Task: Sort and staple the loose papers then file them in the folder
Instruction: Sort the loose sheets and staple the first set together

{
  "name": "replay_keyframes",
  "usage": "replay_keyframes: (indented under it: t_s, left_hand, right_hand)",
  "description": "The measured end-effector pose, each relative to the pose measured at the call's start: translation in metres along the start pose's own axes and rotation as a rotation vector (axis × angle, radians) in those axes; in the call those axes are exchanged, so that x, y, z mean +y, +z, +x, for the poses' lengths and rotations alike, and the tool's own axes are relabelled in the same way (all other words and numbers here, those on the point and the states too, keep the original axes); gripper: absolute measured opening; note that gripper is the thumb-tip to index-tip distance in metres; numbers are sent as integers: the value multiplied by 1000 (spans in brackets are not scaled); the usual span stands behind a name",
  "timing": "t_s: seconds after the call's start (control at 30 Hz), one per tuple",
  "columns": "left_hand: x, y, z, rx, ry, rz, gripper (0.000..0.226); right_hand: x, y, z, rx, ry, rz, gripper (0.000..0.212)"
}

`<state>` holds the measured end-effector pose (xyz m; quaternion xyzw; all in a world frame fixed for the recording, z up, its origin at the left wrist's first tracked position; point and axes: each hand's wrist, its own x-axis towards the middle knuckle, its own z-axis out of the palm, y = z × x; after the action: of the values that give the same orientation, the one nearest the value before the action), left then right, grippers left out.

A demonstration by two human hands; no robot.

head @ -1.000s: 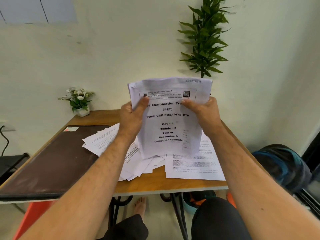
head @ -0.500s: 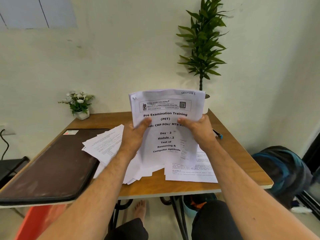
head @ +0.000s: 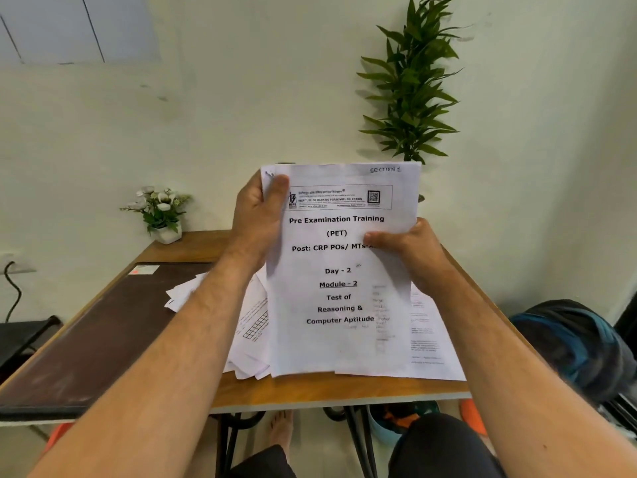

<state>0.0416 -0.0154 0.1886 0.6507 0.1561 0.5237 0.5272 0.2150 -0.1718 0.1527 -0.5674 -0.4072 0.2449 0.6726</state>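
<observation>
While both hands are gripping the paper stack [head: 341, 270] upright above the bench [head: 310, 391], left hand [head: 256, 219] is pinching the top-left corner, right hand [head: 410, 250] clamping the right edge; folder [head: 103, 329] is lying left, nearer the left hand.

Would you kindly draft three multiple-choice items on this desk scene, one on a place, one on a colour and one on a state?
1. Where does the dark folder lie?
A. On the table's left side
B. On the floor
C. Against the wall

2. What colour are the flowers in the small pot?
A. Red
B. White
C. Yellow

3. How is the cover-page stack held?
A. Flat on the table
B. By one hand only
C. Raised, gripped by both hands

Answers: 1 A, it rests on the wooden table left of the loose papers. 2 B, the blooms are white. 3 C, the left hand pinches its top corner and the right hand its right edge.
</observation>
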Motion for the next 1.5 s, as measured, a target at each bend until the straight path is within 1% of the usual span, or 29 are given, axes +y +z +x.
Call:
replay_keyframes:
  t_s: [0.1, 0.13, 0.23, 0.33, 0.4, 0.5, 0.7, 0.77, 0.83, 0.93, 1.03, 1.1, 1.13, 1.23, 1.3, 1.33, 1.43, 1.5]
  left_hand:
    - [-4, 1, 8, -61, -67, -113, 38]
    - [-7, 1, 9, -63, -102, -135, 40]
    - [-23, 2, 7, -40, -210, -182, 32]
    - [-49, 7, -1, 38, -277, -172, 19]
    - [-70, 12, -5, 65, -313, -151, 21]
    - [-98, 17, -8, 40, -368, -114, 26]
    - [-136, 37, -7, 15, -478, -87, 19]
    - [-147, 42, -4, 0, -502, -69, 20]
    - [-157, 48, -3, 0, -518, -49, 20]
    - [-177, 56, -12, 17, -576, -23, 19]
    - [-194, 54, -19, 10, -563, 60, 20]
    - [-202, 53, -19, 29, -549, 76, 20]
    - [-203, 53, -20, 38, -553, 73, 21]
    - [-207, 57, -21, 53, -571, 70, 24]
    - [-208, 57, -20, 52, -576, 69, 24]
    - [-208, 57, -19, 52, -576, 80, 24]
    - [-213, 55, -20, 41, -575, 107, 22]
    - [-214, 56, -24, 30, -583, 130, 23]
  right_hand:
    - [-5, -7, 10, -45, 66, 38, 33]
    - [-5, -8, 13, -64, 94, 55, 34]
    - [4, -10, 18, -105, 192, 101, 38]
    - [22, -16, 16, -110, 268, 121, 39]
    - [35, -22, 14, -119, 318, 119, 39]
    - [52, -30, 13, -98, 359, 64, 37]
    - [79, -45, 16, -54, 431, 35, 37]
    - [83, -49, 18, -22, 453, 28, 34]
    - [89, -54, 20, -11, 476, 19, 35]
    - [102, -64, 20, -6, 450, 27, 35]
    - [108, -66, 22, 100, 397, -50, 29]
    - [112, -67, 23, 151, 419, -95, 23]
    - [115, -69, 23, 135, 458, -105, 23]
    - [114, -77, 19, -30, 628, -89, 29]
    - [109, -82, 17, -82, 704, -53, 29]
    - [107, -84, 17, -84, 708, -71, 28]
    - [111, -79, 15, -30, 633, -270, 21]
    - [119, -78, 10, -9, 616, -297, 21]
